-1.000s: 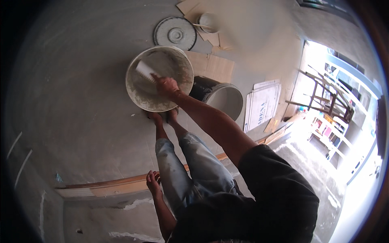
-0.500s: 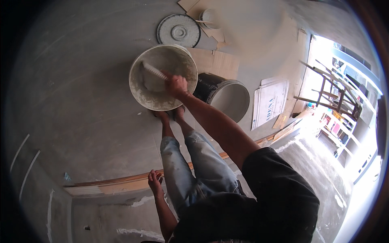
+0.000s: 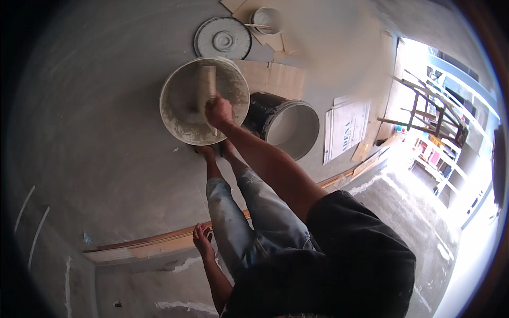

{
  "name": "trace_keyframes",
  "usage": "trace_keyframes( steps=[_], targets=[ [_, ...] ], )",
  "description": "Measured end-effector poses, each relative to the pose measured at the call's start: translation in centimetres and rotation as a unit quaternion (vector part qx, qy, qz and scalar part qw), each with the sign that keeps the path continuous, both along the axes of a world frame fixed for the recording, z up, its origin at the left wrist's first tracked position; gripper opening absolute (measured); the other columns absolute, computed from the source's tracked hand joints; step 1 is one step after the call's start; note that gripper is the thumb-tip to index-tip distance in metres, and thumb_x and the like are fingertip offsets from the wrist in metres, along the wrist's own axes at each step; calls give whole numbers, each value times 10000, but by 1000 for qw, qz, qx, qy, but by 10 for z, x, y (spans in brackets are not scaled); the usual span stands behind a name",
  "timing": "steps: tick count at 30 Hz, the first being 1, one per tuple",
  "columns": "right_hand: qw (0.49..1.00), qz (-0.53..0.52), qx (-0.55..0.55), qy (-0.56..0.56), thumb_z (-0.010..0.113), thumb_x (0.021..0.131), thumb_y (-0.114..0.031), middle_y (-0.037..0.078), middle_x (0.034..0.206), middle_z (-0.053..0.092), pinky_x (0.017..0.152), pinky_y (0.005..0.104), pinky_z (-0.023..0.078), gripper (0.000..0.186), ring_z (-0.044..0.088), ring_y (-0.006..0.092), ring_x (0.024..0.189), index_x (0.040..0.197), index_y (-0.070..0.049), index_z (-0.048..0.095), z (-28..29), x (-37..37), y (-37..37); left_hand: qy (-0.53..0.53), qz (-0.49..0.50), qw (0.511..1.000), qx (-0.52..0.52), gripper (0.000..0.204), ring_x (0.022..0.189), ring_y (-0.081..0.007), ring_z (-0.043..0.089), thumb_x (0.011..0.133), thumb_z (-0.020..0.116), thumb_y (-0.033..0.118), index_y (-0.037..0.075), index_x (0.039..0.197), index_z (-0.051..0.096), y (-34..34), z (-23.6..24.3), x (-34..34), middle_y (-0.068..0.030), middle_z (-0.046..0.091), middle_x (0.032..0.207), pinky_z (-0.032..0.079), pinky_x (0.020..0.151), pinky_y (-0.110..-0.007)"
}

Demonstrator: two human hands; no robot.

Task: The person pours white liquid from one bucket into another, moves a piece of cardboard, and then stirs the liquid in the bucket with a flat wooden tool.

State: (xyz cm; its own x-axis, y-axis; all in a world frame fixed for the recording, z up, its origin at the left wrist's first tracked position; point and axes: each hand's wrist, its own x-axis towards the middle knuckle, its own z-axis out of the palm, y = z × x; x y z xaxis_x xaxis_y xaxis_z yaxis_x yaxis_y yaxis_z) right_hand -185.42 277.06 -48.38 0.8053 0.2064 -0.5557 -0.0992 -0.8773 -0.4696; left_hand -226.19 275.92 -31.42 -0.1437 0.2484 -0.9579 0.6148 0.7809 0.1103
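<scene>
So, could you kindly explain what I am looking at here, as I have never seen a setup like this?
Of course. There is no machine: these are a person's own two bare hands. The view comes from a wide fisheye camera on the person's head, looking down, so straight edges look bent.

The right hand grips a pale flat tool over the mouth of a pale, smeared bucket; blur hides the tool's exact kind. The left hand is beside the left leg, fingers loosely curled, apparently empty.

On the grey floor around the bucket are a dark bucket, a round lid, flat cardboard and a small tub with a stick across its rim.
</scene>
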Motion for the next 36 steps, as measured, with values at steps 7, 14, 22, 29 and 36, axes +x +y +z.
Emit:
trace_keyframes(
  steps=[7, 14, 22, 29, 36],
  targets=[
    [886, 461, -22, -57, 480, 850, -161, 137, 936, 623, 699, 428, 523, 441, 646, 312, 864, 1287, -218, 492, -1, -10, -27, -9, -15, 1000, -2, 551, 977, -179, 553, 895, 503, 509, 81, 1242, 484, 3, -3, 6, -71, 557, 1143, 426, 828, -339],
    [859, 506, -24, -67, 479, 858, -184, 104, 1042, 591, 768, 409, 512, 391, 619, 290, 958, 1231, -276, 551, 7, -22, -57, -2, -34, 999, -1, 560, 981, -176, 561, 899, 494, 512, 83, 1259, 469, 9, 1, 8, -63, 557, 1149, 431, 822, -329],
    [1000, -2, 4, 11, 586, 756, -183, 216, 900, 651, 793, 443, 504, 377, 623, 365, 914, 1130, -169, 627, 20, 29, -3, -1, -9, 1000, 14, 484, 943, -160, 567, 919, 487, 471, 93, 1220, 500, 7, 4, 5, -42, 574, 1103, 427, 807, -322],
    [885, -427, 187, 6, 622, 758, -213, 156, 910, 656, 772, 361, 473, 362, 635, 255, 862, 1044, 8, 611, -14, -3, -54, -6, 26, 1000, 2, 471, 918, -145, 563, 917, 505, 457, 93, 1215, 504, 2, 3, 16, -28, 574, 1085, 432, 760, -291],
    [996, -53, 44, -49, 559, 787, -193, 246, 876, 635, 769, 452, 470, 346, 612, 398, 874, 1102, -53, 588, 24, 29, -5, 5, 54, 999, 3, 474, 914, -138, 567, 912, 511, 462, 87, 1201, 506, 0, 0, 3, -29, 575, 1075, 436, 751, -287]
  ],
)
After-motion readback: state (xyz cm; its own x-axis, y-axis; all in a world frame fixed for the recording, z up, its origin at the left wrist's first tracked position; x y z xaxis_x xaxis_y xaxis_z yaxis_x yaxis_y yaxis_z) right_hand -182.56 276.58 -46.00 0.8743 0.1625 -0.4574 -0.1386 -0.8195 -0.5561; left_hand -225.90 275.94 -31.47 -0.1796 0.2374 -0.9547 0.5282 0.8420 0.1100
